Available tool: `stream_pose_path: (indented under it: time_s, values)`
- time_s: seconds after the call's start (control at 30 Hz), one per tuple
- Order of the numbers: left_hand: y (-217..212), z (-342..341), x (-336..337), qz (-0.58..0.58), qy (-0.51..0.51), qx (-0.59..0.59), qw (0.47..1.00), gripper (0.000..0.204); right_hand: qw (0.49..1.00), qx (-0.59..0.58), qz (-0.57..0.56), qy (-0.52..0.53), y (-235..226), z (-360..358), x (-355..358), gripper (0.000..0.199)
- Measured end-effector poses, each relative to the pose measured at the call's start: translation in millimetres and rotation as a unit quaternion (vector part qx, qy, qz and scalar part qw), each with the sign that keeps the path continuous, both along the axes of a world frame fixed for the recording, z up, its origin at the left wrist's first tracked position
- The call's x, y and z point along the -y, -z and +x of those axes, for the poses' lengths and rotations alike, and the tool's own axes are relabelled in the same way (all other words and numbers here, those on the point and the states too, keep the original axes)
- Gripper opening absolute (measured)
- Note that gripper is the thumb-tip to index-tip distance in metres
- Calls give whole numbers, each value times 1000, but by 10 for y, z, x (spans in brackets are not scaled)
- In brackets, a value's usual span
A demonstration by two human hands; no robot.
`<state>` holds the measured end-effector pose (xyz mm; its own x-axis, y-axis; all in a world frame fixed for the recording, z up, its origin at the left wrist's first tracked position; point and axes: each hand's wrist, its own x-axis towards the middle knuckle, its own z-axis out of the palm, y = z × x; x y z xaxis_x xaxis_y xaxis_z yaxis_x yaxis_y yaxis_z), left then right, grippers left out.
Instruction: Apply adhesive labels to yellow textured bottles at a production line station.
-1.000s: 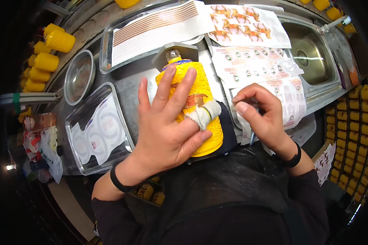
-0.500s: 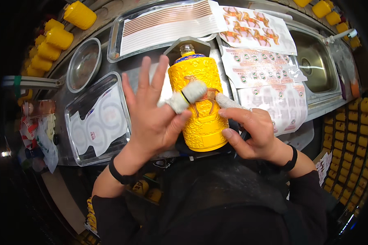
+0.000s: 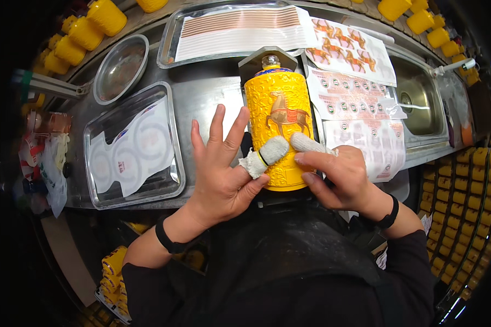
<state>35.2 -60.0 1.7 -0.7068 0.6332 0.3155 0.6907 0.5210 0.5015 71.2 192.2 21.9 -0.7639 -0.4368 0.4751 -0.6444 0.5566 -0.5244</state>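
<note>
A yellow embossed bottle with a short glass neck lies tilted in front of me, a brown horse decal with a red saddle on its face. My left hand is open at its lower left, three fingers spread upward. Its index finger wears a grey-white cloth finger cover and rests on the bottle just below the horse. At the lower right side is my right hand, fingers bent but apart. Its covered index finger touches the surface by the horse's hind legs, with thumb and another fingertip at the bottle's edge.
Decal sheets overlap on the right, beside a steel sink. Metal trays with sheets stand at the back and left. Near the left tray sits a round metal bowl. Yellow bottles line the shelves.
My left hand has slid down the bottle, uncovering the horse decal. Its covered finger now lies below the horse. The right hand stays at the bottle's lower right.
</note>
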Motion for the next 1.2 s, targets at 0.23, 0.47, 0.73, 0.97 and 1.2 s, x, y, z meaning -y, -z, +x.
stream_pose_path:
  time_s: [0.23,0.47,0.73,0.97,1.2]
  values:
    - [-43,-59,12,52,-15,-6,999,29,994,34,-88,54,-120,39,29,30]
    - [99,-217,-112,107,-90,17,990,27,992,76,-56,85,-9,130,30,27]
    - [299,87,-172,277,-13,152,949,45,982,96,-99,126,130,204,-22,27]
    - [335,22,-117,342,-24,171,924,57,986,99,-74,109,92,174,46,28]
    - [72,-268,949,256,-258,331,871,47,939,160,-266,147,143,232,-208,25]
